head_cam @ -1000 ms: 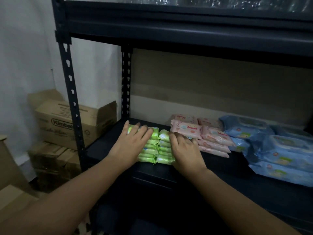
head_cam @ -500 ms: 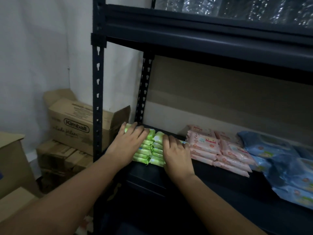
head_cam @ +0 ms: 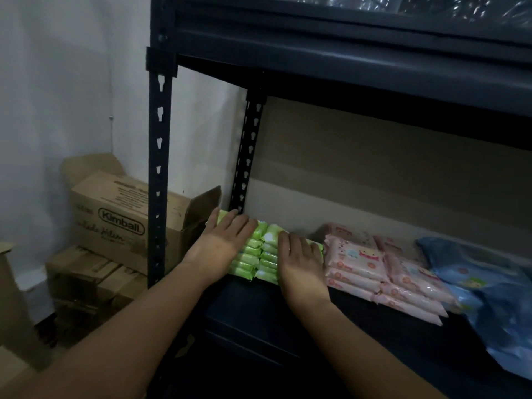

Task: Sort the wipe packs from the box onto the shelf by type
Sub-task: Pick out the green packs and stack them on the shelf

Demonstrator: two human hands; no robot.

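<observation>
Two side-by-side stacks of green wipe packs [head_cam: 260, 256] stand at the left end of the dark metal shelf [head_cam: 244, 306]. My left hand [head_cam: 223, 243] lies flat on the left stack with straight fingers. My right hand [head_cam: 299, 264] lies flat on the right stack the same way. Both hands press on the packs and hide most of their tops. Stacked pink wipe packs [head_cam: 371, 269] sit just right of the green ones. Blue wipe packs [head_cam: 483, 280] lie further right.
The shelf's black upright posts [head_cam: 158, 174] stand at the left, with another shelf board [head_cam: 345, 61] overhead. Left of the rack, on the floor, cardboard boxes are stacked, the top one an open Kimball box [head_cam: 115, 220]. A white wall is behind.
The view has swung left, so the shelf contents sit further right in frame. Both hands stay flat on the green stacks, which have slid slightly toward the shelf's back left corner.
</observation>
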